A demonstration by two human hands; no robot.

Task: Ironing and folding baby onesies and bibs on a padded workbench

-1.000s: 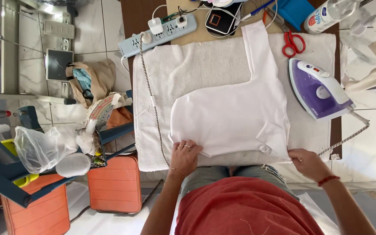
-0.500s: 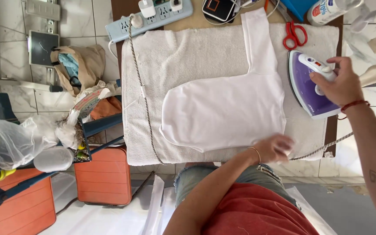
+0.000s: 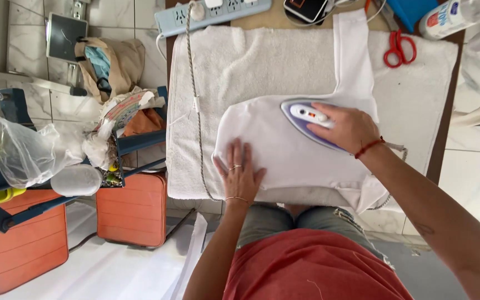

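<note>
Towel-covered table (image 3: pixel 418 89): right hand (image 3: pixel 346 126) grips purple iron (image 3: pixel 306 118), left hand (image 3: pixel 240 175) flat on white garment (image 3: pixel 284 155).

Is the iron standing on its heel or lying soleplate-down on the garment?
Soleplate-down: the iron lies flat on the white garment, right hand gripping its handle.

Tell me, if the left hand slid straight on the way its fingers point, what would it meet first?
The left hand lies flat on the white garment, fingers pointing up the table; it would probably meet only more garment, then the towel.
</note>
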